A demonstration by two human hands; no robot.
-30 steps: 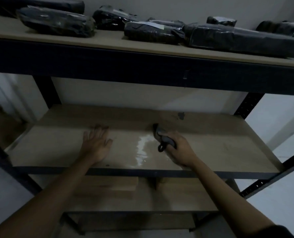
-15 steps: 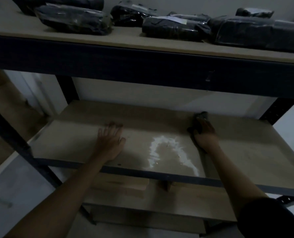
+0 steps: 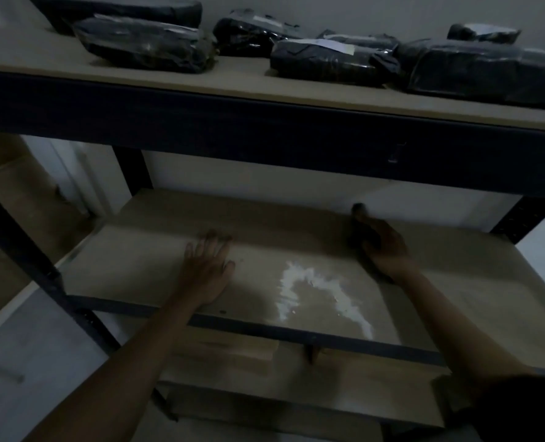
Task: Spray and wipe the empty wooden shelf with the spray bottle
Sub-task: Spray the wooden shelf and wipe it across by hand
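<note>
Middle shelf (image 3: 131,269): my left hand (image 3: 208,272) lies flat on it, left of centre, near the front edge. My right hand (image 3: 387,247) lies right of centre and farther back, pressing a cloth (image 3: 362,229) to the board. Between the hands, toward the front edge, lies a wet patch (image 3: 315,291). Above, the top shelf (image 3: 239,74) carries wrapped parcels (image 3: 143,43) in a row from left to right. Below the middle shelf lies a lower shelf (image 3: 344,393), partly hidden by my forearms.

Right hand (image 3: 387,247), cloth (image 3: 362,229), wet shelf (image 3: 131,260)
</note>
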